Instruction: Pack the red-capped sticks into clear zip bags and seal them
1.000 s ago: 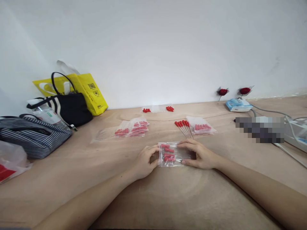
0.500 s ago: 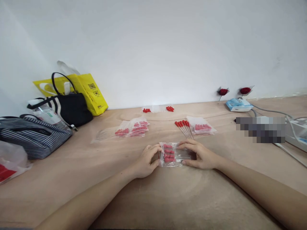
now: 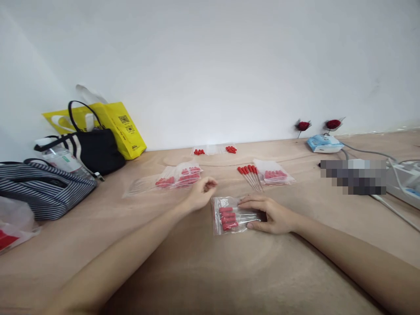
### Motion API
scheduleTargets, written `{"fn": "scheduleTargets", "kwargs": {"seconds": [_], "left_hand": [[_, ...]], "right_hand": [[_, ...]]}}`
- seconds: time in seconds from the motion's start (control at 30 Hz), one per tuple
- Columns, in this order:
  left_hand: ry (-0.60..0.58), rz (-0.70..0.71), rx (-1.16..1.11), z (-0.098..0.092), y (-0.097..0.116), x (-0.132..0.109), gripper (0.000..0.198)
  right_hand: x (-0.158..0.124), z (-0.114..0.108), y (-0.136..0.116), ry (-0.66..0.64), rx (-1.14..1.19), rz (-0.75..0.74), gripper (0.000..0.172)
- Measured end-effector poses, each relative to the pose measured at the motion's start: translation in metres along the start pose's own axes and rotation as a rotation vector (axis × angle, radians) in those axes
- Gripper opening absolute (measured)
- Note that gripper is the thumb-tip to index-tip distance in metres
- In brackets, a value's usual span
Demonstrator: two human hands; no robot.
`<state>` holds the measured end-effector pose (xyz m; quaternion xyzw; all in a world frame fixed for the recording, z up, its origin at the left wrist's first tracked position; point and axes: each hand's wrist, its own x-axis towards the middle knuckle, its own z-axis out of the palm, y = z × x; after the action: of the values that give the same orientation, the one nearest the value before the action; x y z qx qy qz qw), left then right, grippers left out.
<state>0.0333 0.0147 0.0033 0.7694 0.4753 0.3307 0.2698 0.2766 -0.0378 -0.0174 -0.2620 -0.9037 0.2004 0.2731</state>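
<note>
A clear zip bag (image 3: 243,222) lies flat before me. Inside it are several droppers (image 3: 229,218) with red bulbs and thin clear stems. My right hand (image 3: 271,214) holds the bag's right end, fingers on its far edge and thumb on the near edge. Up and left of the bag, my left hand (image 3: 202,192) is off it, with loosely curled fingers and nothing visible in them. Beyond the bag, several loose red-topped droppers (image 3: 249,175) lie fanned out. A filled zip bag (image 3: 274,173) rests to their right.
More bags with red bulbs (image 3: 179,176) overlap at centre left. Small red pieces in clear bags (image 3: 213,149) lie by the wall. A striped bag (image 3: 62,192), black handbag (image 3: 101,151) and yellow bag (image 3: 131,135) stand left. Blue wipes pack (image 3: 324,143) and cables sit right.
My left hand has let go of the bag's zip end and moved up, away from it. My right hand stays on the bag, which has turned slightly.
</note>
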Motion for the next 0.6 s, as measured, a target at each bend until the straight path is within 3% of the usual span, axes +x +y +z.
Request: {"fn": "scheduleTargets", "kwargs": {"seconds": [0.07,0.2,0.3,0.47,0.6], "left_hand": [[-0.108,-0.006,0.172,0.01,0.002,0.033,0.019],[-0.123,-0.041,0.21,0.042,0.007,0.094,0.03],[-0.153,-0.05,0.197,0.065,0.006,0.125,0.024],[-0.168,-0.07,0.159,0.081,-0.003,0.142,0.009],[-0.18,-0.063,0.093,0.064,-0.013,0.133,0.011]], "right_hand": [[0.001,-0.001,-0.002,-0.011,0.004,-0.007,0.049],[0.002,-0.003,-0.005,-0.013,-0.013,-0.007,0.049],[0.002,-0.003,-0.005,-0.017,-0.02,-0.003,0.048],[0.002,-0.004,-0.005,-0.028,-0.007,-0.009,0.048],[0.002,-0.004,-0.005,-0.033,-0.011,0.008,0.048]]}}
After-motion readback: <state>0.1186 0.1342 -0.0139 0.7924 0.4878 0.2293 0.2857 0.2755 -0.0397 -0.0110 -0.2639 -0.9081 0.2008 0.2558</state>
